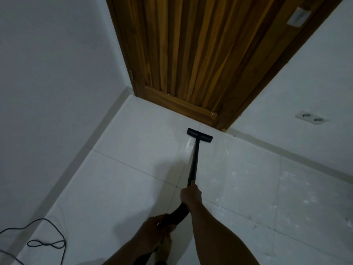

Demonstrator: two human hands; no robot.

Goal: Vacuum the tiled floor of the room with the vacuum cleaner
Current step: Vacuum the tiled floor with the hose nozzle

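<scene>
Where the vacuum cleaner [193, 169] is: middle of the frame, its black tube [195, 155] rising to the floor head [199, 135], which lies flat on the tiled floor [133, 178] just below the door's bottom right corner.
Right hand [191, 194]: low centre, fingers curled round the near end of the tube; the bare forearm reaches in from the lower right edge.
Left hand [154, 228]: below and left of the right one, wrapped round the black hose [178, 213] where it bends down toward the bottom edge.
White streak [188, 145]: on the tile touching the left side of the tube, just below the floor head.
White specks [286, 176]: scattered over the tiles in the right half of the frame.
Door [191, 54]: upper middle, brown striped wood set in a darker wooden frame [271, 77].
Left wall [47, 73]: plain and pale, filling the upper left, with a pale skirting [107, 134] along its foot.
Right wall [305, 83]: plain and pale, right of the door.
Socket [312, 118]: double, on the right wall at middle right, near the skirting.
Cord [47, 243]: thin and black, looped on the floor in the lower left corner, well apart from the floor head.
Pale plate [299, 17]: upper right, at the door frame; what it is I cannot tell.
</scene>
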